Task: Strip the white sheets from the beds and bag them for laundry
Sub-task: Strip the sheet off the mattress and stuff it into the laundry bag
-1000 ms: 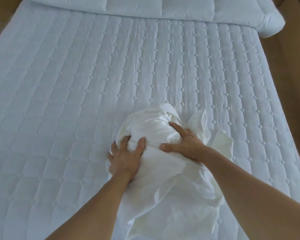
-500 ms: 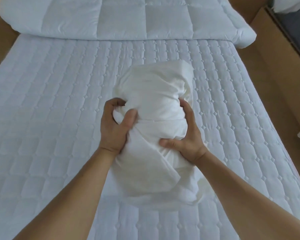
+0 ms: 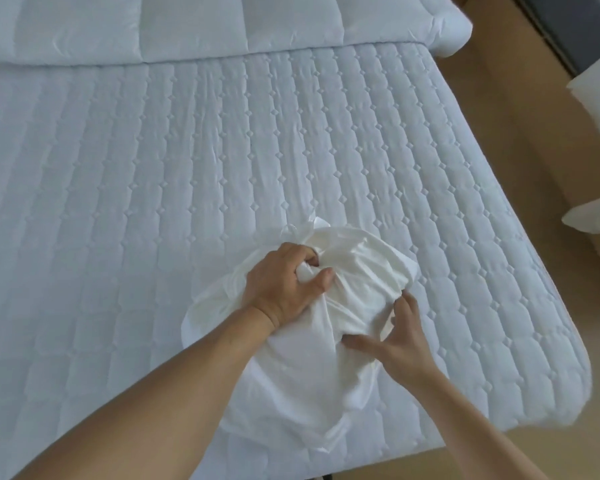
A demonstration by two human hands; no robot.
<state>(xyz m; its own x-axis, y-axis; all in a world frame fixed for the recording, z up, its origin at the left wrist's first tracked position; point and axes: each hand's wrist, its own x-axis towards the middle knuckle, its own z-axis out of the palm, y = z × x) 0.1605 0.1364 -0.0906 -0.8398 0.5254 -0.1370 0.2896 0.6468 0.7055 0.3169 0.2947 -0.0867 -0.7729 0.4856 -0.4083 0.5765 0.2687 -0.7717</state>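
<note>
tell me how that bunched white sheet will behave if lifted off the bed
Probably floppy: the white sheet creases wherever the left hand grips it. Likely light, since it bunches loosely on the quilted mattress pad. Loose ends may trail unless the right hand gathers them.

Left hand (image 3: pixel 284 289) fingertips buried in sheet (image 3: pixel 326 375); right hand (image 3: pixel 399 341) blurred.
</note>
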